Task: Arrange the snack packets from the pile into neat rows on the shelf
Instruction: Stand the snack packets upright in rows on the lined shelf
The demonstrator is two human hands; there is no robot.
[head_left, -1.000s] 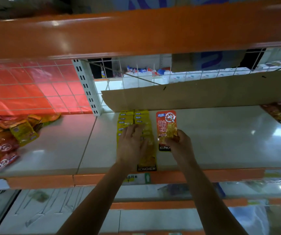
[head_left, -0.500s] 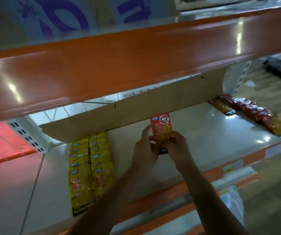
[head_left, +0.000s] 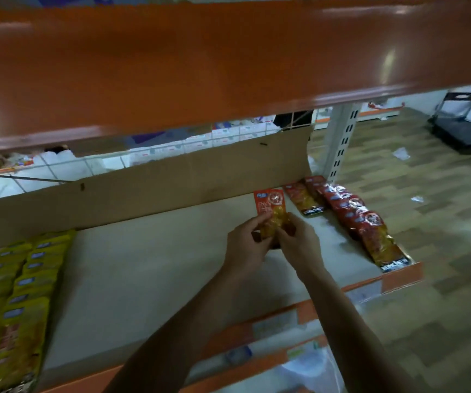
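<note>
- Head view, far left: two rows of yellow snack packets point(head_left: 15, 293) lie overlapped on the pale shelf point(head_left: 143, 265), running from the back towards the front edge.
- Behind them a brown cardboard strip point(head_left: 172, 180) stands on edge along the back of the shelf, spanning most of its width.
- Above it all, the orange beam point(head_left: 228, 61) of the upper shelf fills the top of the frame.
- Centre: the left hand point(head_left: 245, 248) has its fingers curled round the lower left edge of an orange packet point(head_left: 269, 207).
- The packet's upper half sticks out past the fingertips, pointing at the cardboard. Its lower half is hidden between the two hands.
- Whether the packet rests on the shelf or is held just above it, I cannot tell.
- The right hand point(head_left: 299, 245) pinches the lower right edge of the same packet, thumb and fingers closed on it, and touches the left hand.
- Just right of the held packet, a single red packet point(head_left: 304, 202) lies flat near the cardboard.
- Further right, a row of red packets point(head_left: 367, 225) lies overlapped along the shelf's right end, reaching the front edge.
- A white slotted upright point(head_left: 342, 140) stands at the back right corner, with wood-patterned floor point(head_left: 427, 208) beyond.
</note>
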